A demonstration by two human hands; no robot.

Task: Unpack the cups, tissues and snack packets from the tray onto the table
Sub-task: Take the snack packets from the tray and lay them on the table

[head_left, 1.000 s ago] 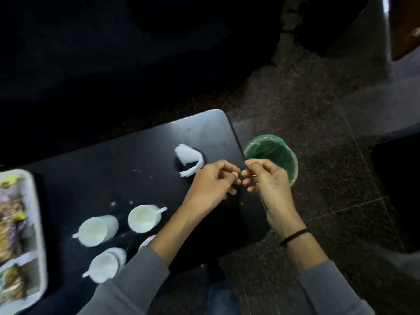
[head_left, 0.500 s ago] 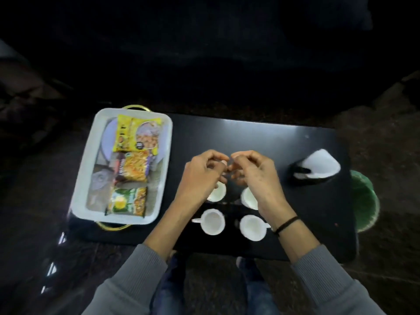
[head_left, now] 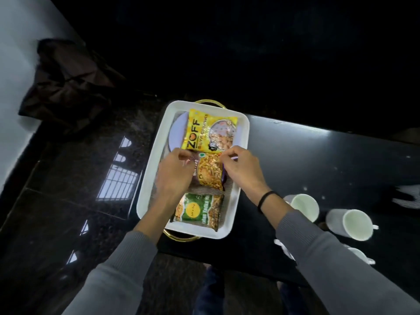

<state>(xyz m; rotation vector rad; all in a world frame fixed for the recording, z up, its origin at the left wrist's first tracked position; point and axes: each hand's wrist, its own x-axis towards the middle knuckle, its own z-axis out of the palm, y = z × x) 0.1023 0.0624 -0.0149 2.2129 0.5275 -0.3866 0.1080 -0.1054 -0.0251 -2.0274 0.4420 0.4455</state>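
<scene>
A white tray (head_left: 150,169) sits at the left end of the black table (head_left: 318,160). In it lie three snack packets in a row: a yellow one (head_left: 204,130) at the far end, a purple and orange one (head_left: 209,172) in the middle, a green one (head_left: 200,212) nearest me. My left hand (head_left: 175,176) pinches the middle packet's upper left corner. My right hand (head_left: 241,169) pinches its upper right corner. White cups (head_left: 304,206) (head_left: 354,223) stand on the table to the right of the tray. A white tissue (head_left: 406,194) shows blurred at the far right.
A pale round plate (head_left: 178,133) lies under the yellow packet. The tray has gold handles (head_left: 181,238) at both ends. A dark cloth bundle (head_left: 68,87) rests on the glossy dark floor (head_left: 118,178) to the left of the table.
My view swung left from the green bin and tissue holder to the tray. Both hands moved from above the cups to the tray and closed on the middle packet.
</scene>
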